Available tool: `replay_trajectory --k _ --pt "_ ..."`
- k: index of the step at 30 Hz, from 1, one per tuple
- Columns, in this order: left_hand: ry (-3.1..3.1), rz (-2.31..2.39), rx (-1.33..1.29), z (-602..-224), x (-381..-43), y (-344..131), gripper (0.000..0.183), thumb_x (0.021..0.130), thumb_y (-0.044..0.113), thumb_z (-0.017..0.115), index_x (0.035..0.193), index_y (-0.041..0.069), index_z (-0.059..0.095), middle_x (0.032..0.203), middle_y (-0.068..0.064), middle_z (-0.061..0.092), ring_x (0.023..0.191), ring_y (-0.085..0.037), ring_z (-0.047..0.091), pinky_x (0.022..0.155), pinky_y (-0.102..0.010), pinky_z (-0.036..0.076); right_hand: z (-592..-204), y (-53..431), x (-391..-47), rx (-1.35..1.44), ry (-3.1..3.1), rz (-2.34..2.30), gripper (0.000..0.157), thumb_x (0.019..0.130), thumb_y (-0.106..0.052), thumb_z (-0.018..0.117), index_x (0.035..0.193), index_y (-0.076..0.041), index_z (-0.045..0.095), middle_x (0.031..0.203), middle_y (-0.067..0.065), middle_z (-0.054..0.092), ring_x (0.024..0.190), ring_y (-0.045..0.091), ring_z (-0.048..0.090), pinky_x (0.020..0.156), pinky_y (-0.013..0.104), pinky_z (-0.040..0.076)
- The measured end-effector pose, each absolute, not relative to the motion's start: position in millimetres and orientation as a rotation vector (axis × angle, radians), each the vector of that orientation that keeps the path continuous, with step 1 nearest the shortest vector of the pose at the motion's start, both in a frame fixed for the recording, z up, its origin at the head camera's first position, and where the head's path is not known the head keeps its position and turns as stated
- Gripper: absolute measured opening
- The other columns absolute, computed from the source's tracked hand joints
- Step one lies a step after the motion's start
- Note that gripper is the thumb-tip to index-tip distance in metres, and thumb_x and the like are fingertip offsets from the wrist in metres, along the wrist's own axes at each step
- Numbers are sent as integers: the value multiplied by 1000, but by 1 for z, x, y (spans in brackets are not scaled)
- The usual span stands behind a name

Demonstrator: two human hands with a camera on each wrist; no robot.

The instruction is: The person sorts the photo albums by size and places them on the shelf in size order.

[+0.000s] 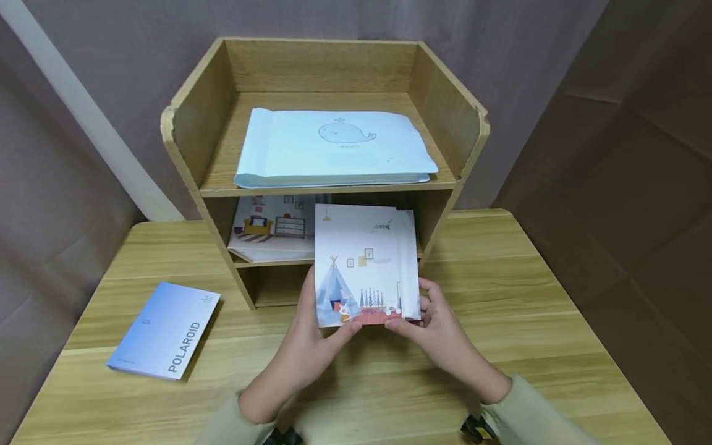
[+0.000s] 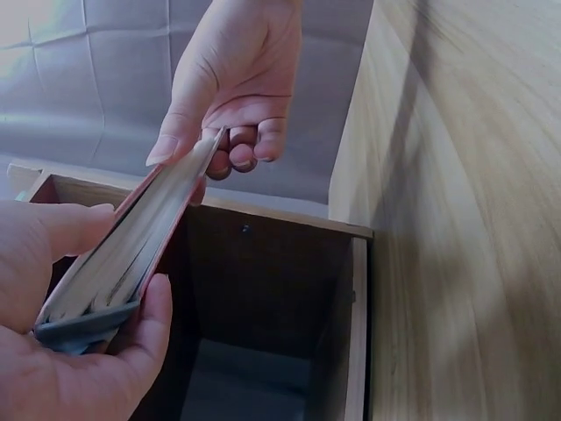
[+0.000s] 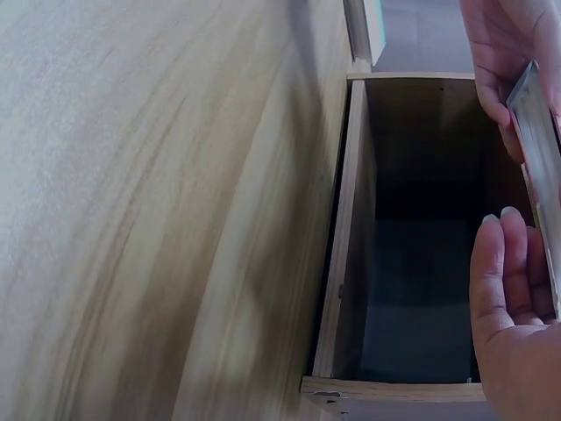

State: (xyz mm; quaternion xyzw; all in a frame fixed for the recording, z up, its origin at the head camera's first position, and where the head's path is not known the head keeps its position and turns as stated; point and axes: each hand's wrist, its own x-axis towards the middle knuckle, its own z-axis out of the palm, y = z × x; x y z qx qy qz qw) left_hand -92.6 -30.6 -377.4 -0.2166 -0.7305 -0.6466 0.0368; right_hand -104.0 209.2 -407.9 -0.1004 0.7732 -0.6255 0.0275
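Observation:
Both hands hold a white picture-covered album [image 1: 361, 235], its front showing a blue tent drawing, before the middle compartment of a small wooden shelf [image 1: 322, 67]. My left hand [image 1: 303, 324] grips the lower left corner, thumb in front and fingers behind. At the lower right corner, my right hand [image 1: 445, 334] pinches with its thumb on the cover and fingers curled around the side. The left wrist view shows the thick page edges [image 2: 131, 237] between the two hands. Behind the album, a similar illustrated album [image 1: 272, 238] lies in the middle compartment, partly hidden.
On the top shelf lies a pale blue album [image 1: 334, 145] with a whale drawing. A blue album marked POLAROID [image 1: 164, 330] rests on the wooden table [image 1: 556, 346] left of the shelf. The bottom compartment [image 1: 275, 284] is partly hidden by my left hand. Grey curtains [image 1: 311, 18] hang behind.

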Motion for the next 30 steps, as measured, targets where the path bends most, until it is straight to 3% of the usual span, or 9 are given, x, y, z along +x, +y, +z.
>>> replay_trajectory --k 11,16,23,30 --pt "-2204 -2194 -540 -363 -86 -29 94 85 0 72 155 20 13 127 -9 55 109 -21 60 90 -33 52 -397 219 -106 -296 2337 -2011 74 82 -7 78 140 -2 32 104 19 66 77 30 69 70 40 59" --pt "-2171 -2228 -467 -371 -89 -27 96 83 2 75 155 22 15 132 -6 52 111 -19 59 93 -31 50 -391 222 -108 -329 2338 -2028 65 85 -7 74 138 0 37 102 19 67 73 30 68 70 41 58" --pt "-2041 -2260 -555 -385 -98 -25 92 84 3 73 155 23 18 142 -5 44 120 -21 55 94 -32 50 -384 224 -110 -313 2299 -2068 60 88 -7 71 137 2 39 105 21 66 72 33 68 69 43 58" --pt "-2115 -2203 -591 -380 -103 -27 91 87 4 72 155 22 15 145 -5 42 121 -19 55 92 -34 51 -377 224 -112 -275 2263 -2088 56 91 -7 68 136 5 38 98 19 66 68 26 67 69 42 59"
